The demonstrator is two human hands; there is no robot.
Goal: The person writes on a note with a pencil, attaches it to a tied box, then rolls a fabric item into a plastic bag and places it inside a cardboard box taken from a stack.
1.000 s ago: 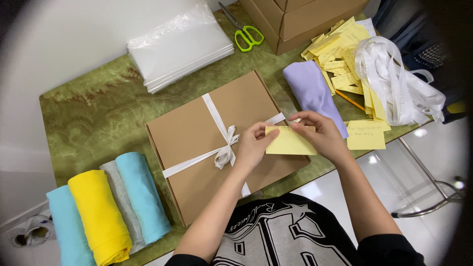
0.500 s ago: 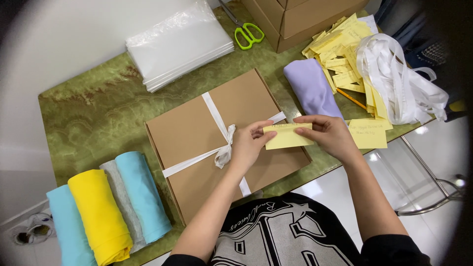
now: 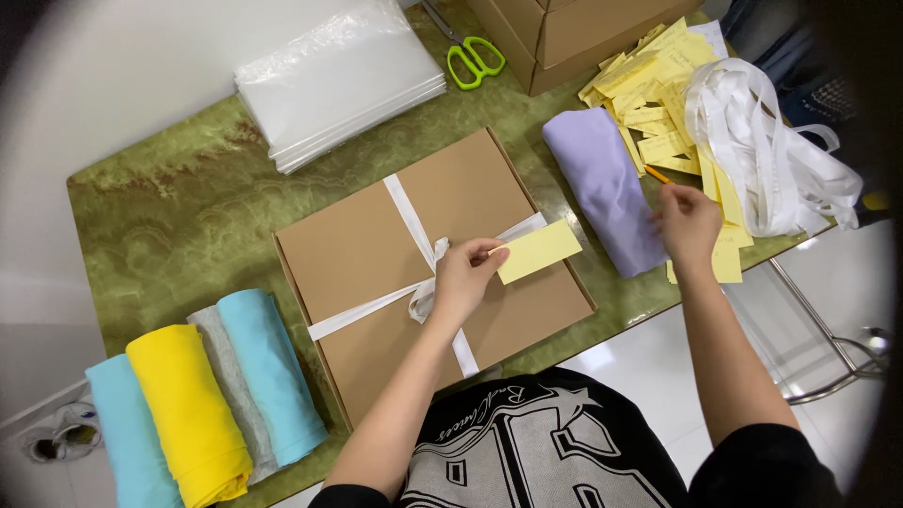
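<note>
The left hand (image 3: 466, 277) pinches one end of a pale yellow paper slip (image 3: 540, 250) between thumb and fingertips, holding it just over the flat brown cardboard box (image 3: 376, 245), which sits in the middle of the green marbled worktop (image 3: 179, 212) and reaches its near edge. A white ribbon (image 3: 406, 218) crosses the box lid both ways and is knotted right under that hand.

The right hand (image 3: 689, 221) is off the slip, its fingers loosely curled at the near right edge of the worktop. It rests against the folded lilac cloth roll (image 3: 607, 188) and lies over some yellow slips; whether it grips anything I cannot tell. A thin orange pencil (image 3: 657, 175) pokes out just beyond its fingertips.

Behind the right hand, toward the far right corner, lies a loose heap of yellow paper slips (image 3: 649, 89), with a tangle of white ribbon strips (image 3: 767, 150) piled at the right edge. A stack of brown cardboard boxes (image 3: 583, 33) stands at the far edge, with green-handled scissors (image 3: 475, 58) beside it, and a pile of clear plastic bags (image 3: 339, 80) further left.

At the near left corner four rolled cloths lie side by side: light blue (image 3: 132, 442), yellow (image 3: 188, 414), grey (image 3: 230, 381) and another light blue (image 3: 273, 372), the last just beside the box's left edge.
</note>
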